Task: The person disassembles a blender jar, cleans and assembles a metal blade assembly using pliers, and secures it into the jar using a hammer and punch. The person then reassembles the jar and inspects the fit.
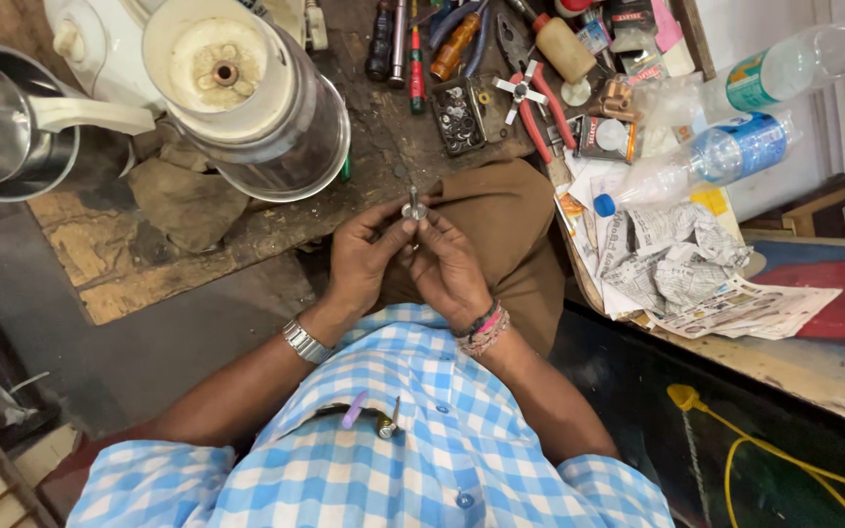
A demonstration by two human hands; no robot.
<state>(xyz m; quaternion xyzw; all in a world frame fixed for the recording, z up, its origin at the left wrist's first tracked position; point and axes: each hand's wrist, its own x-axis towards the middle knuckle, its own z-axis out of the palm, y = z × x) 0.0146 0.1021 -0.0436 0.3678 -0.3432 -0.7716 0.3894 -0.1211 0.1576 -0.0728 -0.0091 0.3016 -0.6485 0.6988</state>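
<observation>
My left hand (pixel 362 262) and my right hand (pixel 449 269) meet over my lap, both pinching a small metal shaft with a round collar (pixel 414 207) that points away from me. A metal watch sits on my left wrist and bead bands on the right. Just beyond the hands an upturned steel mixer jar (pixel 256 93) with a white base and a centre coupling stands on the worn wooden board (pixel 129 264). My knee in brown trousers (pixel 511 220) lies under the right hand.
Screwdrivers (pixel 413 49), red-handled pliers (pixel 540 112), and a small tray of washers (pixel 459 117) lie at the back. Two plastic bottles (pixel 716 156) and crumpled newspaper (pixel 677 264) are on the right. A steel pot with a white handle (pixel 12 122) is at left.
</observation>
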